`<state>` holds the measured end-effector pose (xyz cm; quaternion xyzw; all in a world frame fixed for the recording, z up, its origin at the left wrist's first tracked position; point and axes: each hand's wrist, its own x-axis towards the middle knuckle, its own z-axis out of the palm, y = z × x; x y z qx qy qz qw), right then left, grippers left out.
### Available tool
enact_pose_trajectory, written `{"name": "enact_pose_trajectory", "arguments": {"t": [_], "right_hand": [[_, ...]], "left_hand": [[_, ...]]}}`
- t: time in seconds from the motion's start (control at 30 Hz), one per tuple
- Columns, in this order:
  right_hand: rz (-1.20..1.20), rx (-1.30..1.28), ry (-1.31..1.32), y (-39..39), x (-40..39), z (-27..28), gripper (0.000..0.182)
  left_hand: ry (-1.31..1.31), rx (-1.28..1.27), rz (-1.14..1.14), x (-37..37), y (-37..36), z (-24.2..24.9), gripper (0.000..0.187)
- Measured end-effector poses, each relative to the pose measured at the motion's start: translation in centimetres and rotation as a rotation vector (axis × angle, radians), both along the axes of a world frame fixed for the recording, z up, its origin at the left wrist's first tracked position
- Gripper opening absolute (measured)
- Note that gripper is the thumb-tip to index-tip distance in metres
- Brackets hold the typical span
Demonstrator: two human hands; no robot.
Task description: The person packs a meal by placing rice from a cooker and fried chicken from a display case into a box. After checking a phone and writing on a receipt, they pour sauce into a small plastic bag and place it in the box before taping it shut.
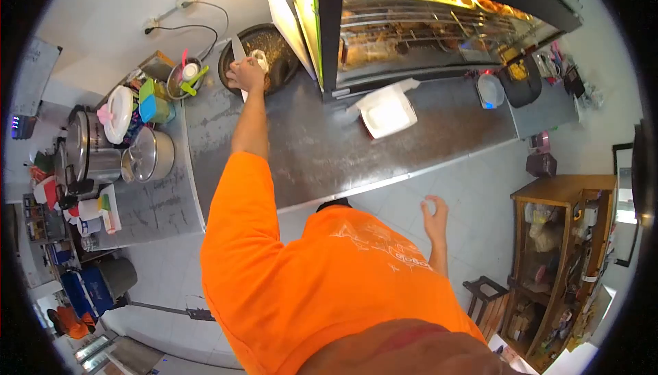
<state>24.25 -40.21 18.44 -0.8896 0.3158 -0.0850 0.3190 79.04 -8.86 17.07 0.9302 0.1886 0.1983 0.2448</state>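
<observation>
My left hand is closed around a knife, its pale blade pointing up and away over a round dark pan. Beside its fingers, in the pan, lies a crumpled whitish item I cannot make out. Yellowish crumbs cover part of the pan. Away from the counter, my right hand hangs low over the floor, fingers curved and apart, holding nothing. An open white box rests on the metal counter, touched by neither hand.
A lit glass cabinet and upright boards stand behind the counter. Pots and a bowl with utensils are at the left. A plastic tub sits at the right, with a wooden cabinet beyond.
</observation>
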Motion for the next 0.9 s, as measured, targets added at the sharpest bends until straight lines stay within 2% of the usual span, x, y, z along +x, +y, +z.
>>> {"name": "enact_pose_trajectory", "arguments": {"t": [0.03,0.07,0.13,0.17,0.27,0.3,0.33,0.4,0.43,0.47,0.53,0.63,0.67,0.7,0.73,0.77,0.8,0.87,0.9], "right_hand": [[0.125,-0.048,0.034,1.0,0.8,-0.2,0.029],[0.123,-0.049,0.038,1.6,1.7,-0.2,0.029],[0.301,0.132,0.171,2.5,3.6,0.0,0.026],[0.297,0.133,0.169,2.8,4.9,0.0,0.026],[0.323,0.184,0.149,3.4,8.9,1.1,0.028],[0.287,0.298,0.128,3.8,10.8,2.1,0.026],[0.254,0.414,0.105,4.1,12.8,2.7,0.024],[0.235,0.716,-0.073,4.6,16.6,1.1,0.022],[0.292,0.830,-0.115,5.2,19.1,1.9,0.023],[0.347,0.943,-0.160,6.2,21.7,3.1,0.024],[0.314,1.224,-0.178,9.1,26.0,4.3,0.027],[0.444,1.385,-0.025,12.4,31.7,4.5,0.029],[0.459,1.416,0.025,13.2,32.6,3.7,0.029],[0.440,1.428,0.027,13.7,32.7,3.0,0.029],[0.336,1.599,-0.013,14.1,32.9,2.4,0.029],[0.234,1.764,-0.061,13.9,32.8,2.0,0.029],[0.232,1.767,-0.067,13.4,32.1,2.9,0.029],[-0.014,1.914,-0.182,11.9,30.7,5.4,0.032],[0.019,1.964,-0.142,10.4,30.1,5.9,0.039]], "left_hand": [[0.044,0.133,-0.056,1.6,0.3,-0.1,0.021],[0.048,0.131,-0.058,2.8,0.3,-0.5,0.021],[0.189,0.291,-0.062,4.8,0.1,-0.7,0.025],[0.188,0.372,-0.052,5.8,0.1,-1.6,0.026],[0.120,0.446,0.057,9.5,0.7,-6.5,0.026],[0.069,0.308,-0.016,8.6,0.6,-5.6,0.025],[0.071,0.309,-0.017,7.1,0.8,-4.6,0.025],[-0.069,-0.026,-0.195,4.0,1.5,-2.7,0.022],[-0.243,-0.131,-0.292,3.4,2.7,-4.9,0.021],[-0.282,-0.159,-0.324,0.8,2.9,-3.7,0.020],[-0.327,-0.276,-0.437,-6.0,2.3,-0.8,0.016],[-0.281,-0.426,-0.662,-15.6,0.8,3.7,0.008],[-0.268,-0.422,-0.672,-18.0,-0.1,5.2,0.008],[-0.151,-0.295,-0.680,-20.4,-1.0,6.6,0.011],[-0.043,-0.167,-0.683,-22.4,-1.7,7.4,0.013],[-0.040,-0.163,-0.688,-23.9,-2.4,7.9,0.013],[-0.022,-0.141,-0.743,-25.2,-3.2,8.2,0.013],[-0.008,-0.117,-0.803,-26.8,-5.2,8.4,0.013],[0.009,-0.142,-0.816,-27.5,-6.6,8.3,0.010]]}}
